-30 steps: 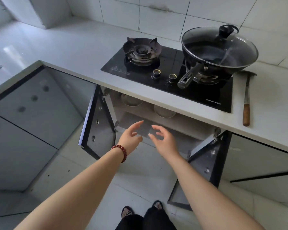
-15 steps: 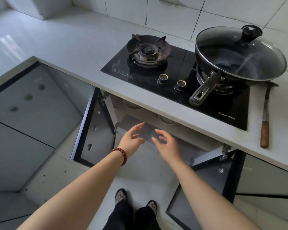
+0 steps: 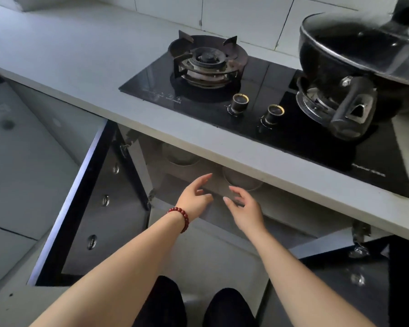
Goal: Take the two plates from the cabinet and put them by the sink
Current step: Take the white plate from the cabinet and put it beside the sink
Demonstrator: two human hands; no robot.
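The cabinet under the hob stands with both doors swung open. On its upper shelf sit two pale plates, mostly hidden by the counter edge: the left plate and the right plate. My left hand, with a red bead bracelet on the wrist, hovers open just in front of the shelf edge. Beside it my right hand is also open, fingers spread, just below the right plate. Neither hand touches a plate.
The left cabinet door and the right cabinet door jut out toward me on both sides. Above, the white counter carries a black gas hob and a lidded wok whose handle overhangs. My feet stand below.
My view has dropped and come closer to the cabinet. Both hands have reached forward toward the shelf and stay open and empty.
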